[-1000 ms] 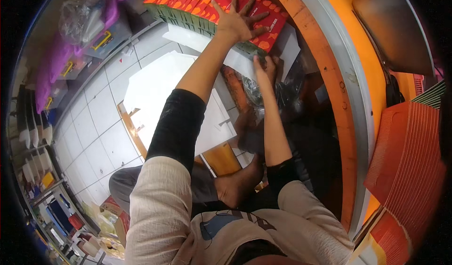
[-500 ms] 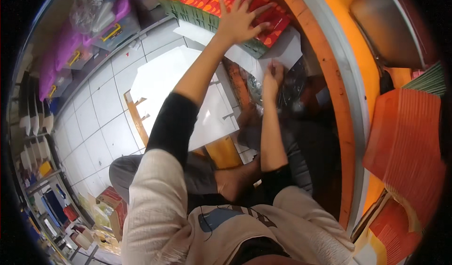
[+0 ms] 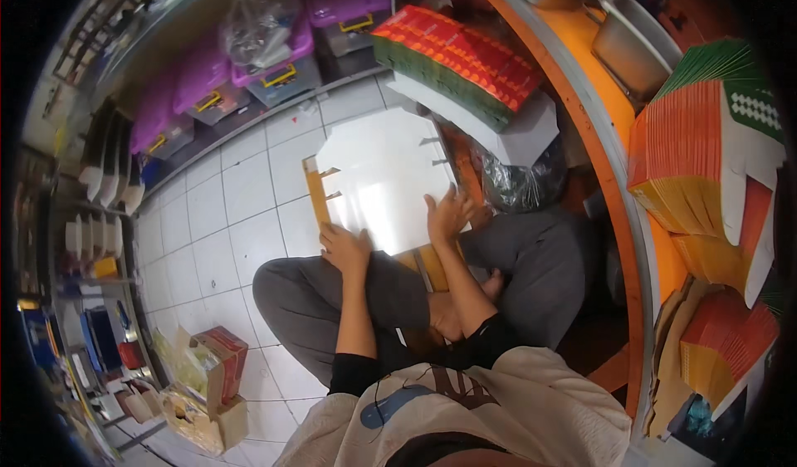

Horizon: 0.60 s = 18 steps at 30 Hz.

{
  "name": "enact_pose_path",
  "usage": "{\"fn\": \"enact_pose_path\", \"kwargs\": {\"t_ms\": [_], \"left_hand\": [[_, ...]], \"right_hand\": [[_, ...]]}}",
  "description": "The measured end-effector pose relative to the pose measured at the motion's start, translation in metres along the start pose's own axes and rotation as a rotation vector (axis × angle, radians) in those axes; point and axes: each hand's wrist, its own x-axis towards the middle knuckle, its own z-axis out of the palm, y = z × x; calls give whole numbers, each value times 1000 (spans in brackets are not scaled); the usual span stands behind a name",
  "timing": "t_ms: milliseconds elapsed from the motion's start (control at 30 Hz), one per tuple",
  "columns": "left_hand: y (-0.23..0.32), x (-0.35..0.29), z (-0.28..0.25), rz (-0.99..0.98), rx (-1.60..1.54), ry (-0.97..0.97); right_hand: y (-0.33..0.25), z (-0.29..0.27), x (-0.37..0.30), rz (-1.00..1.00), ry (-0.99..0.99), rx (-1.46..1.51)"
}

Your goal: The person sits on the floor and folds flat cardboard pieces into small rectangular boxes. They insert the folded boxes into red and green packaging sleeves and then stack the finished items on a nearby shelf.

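A flat white cardboard sheet [image 3: 386,168] with cut corners and slits lies in front of my crossed legs. Slit yellow-brown cardboard [image 3: 316,191] shows along its left side and below its near edge. My left hand [image 3: 346,249] rests at the sheet's near left corner, fingers apart. At the near right edge is my right hand [image 3: 448,216], its fingers stretched out along the sheet. Neither hand grips anything that I can see. Beyond them, a row of folded red and green boxes [image 3: 465,56] stands on white cardboard [image 3: 531,131].
Purple-lidded storage bins [image 3: 207,85] line the far left wall. A black plastic bag [image 3: 519,180] sits under the box row. On the orange ledge to the right are stacked red cartons [image 3: 681,147] and a metal pan [image 3: 635,44]. An opened carton [image 3: 217,367] lies at lower left.
Both hands have come back toward me from the row of red and green boxes to the white sheet's near edges. My view has shifted, showing more of the room.
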Motion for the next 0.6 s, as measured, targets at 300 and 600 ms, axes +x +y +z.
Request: {"fn": "enact_pose_path", "kwargs": {"t_ms": [300,600], "left_hand": [[10,11,5,383,-367,-186],[12,6,23,502,-477,22]], "right_hand": [[-14,34,-18,-458,106,377],[-49,-29,-8,-230,-9,616]]}}
